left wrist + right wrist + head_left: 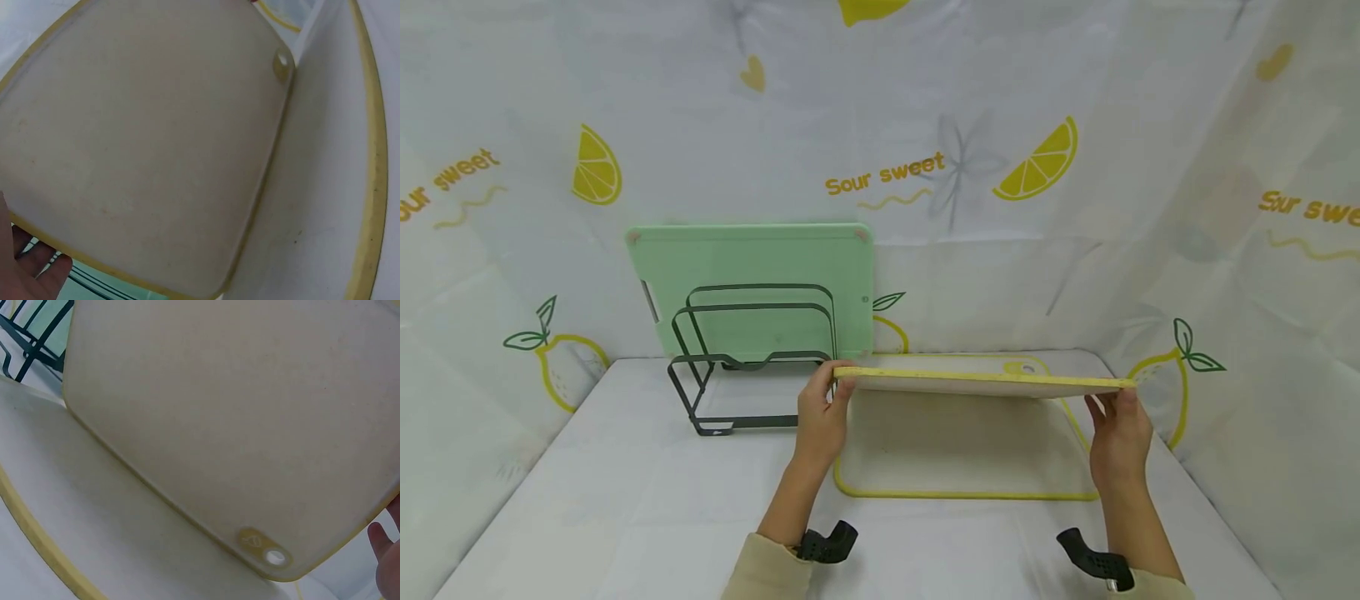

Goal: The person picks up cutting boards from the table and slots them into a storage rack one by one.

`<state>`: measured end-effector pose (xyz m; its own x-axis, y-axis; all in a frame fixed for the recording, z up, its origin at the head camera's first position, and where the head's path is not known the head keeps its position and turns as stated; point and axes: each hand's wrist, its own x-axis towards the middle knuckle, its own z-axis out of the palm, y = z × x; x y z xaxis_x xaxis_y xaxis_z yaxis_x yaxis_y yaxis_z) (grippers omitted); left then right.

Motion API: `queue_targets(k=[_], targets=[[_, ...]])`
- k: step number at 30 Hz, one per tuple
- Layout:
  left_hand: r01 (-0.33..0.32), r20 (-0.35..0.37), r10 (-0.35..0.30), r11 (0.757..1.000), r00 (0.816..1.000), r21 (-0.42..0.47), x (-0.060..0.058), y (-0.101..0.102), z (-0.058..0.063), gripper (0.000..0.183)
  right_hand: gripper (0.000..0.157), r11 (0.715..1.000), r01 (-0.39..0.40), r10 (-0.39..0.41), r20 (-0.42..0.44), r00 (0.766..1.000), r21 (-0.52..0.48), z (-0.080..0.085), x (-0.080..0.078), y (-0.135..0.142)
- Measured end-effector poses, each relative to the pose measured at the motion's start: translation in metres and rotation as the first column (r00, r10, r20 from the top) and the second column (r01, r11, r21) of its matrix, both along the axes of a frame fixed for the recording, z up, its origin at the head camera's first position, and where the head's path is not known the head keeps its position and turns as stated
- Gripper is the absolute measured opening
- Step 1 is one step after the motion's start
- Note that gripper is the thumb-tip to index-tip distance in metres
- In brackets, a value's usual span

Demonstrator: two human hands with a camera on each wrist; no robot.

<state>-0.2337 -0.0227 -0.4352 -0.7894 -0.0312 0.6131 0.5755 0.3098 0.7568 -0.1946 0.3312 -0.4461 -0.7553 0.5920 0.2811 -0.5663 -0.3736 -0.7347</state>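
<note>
Both hands hold up a white cutting board with a yellow edge [985, 382], seen nearly edge-on in the head view. My left hand [822, 417] grips its left end, fingers and thumb at the edge. At the opposite end, my right hand [1122, 437] pinches the rim. Beneath it a second white, yellow-rimmed cutting board [962, 454] lies flat on the table. The wrist views show the raised board's broad face [137, 137] and a yellow hanging hole [265, 549] in one corner. Whether the two boards touch, I cannot tell.
A dark metal rack [752, 422] stands left of the boards. In its back slot a green cutting board [760, 258] stands upright. A white lemon-print sheet [737, 142] hangs behind, and the table [617, 500] has a white cover.
</note>
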Motion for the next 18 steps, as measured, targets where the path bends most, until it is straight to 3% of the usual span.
queue_targets(k=[4,7,18], targets=[[0.017,0.037,-0.017,1.0,0.999,0.015,-0.0021,-0.0019,-0.006,0.056,0.021,1.0,0.004,-0.004,0.001,1.0,-0.012,0.0017,0.0004,-0.0014],[0.02,0.024,-0.02,0.999,1.0,0.026,-0.0037,-0.0028,-0.009,0.053,0.02,1.0,-0.004,0.003,-0.004,1.0,-0.028,0.0025,0.001,-0.0012],[-0.011,0.009,0.011,0.999,1.0,0.046,-0.0028,-0.0011,-0.0059,0.057,0.022,1.0,-0.021,0.021,0.078,0.997,-0.004,0.009,0.0056,0.0008]])
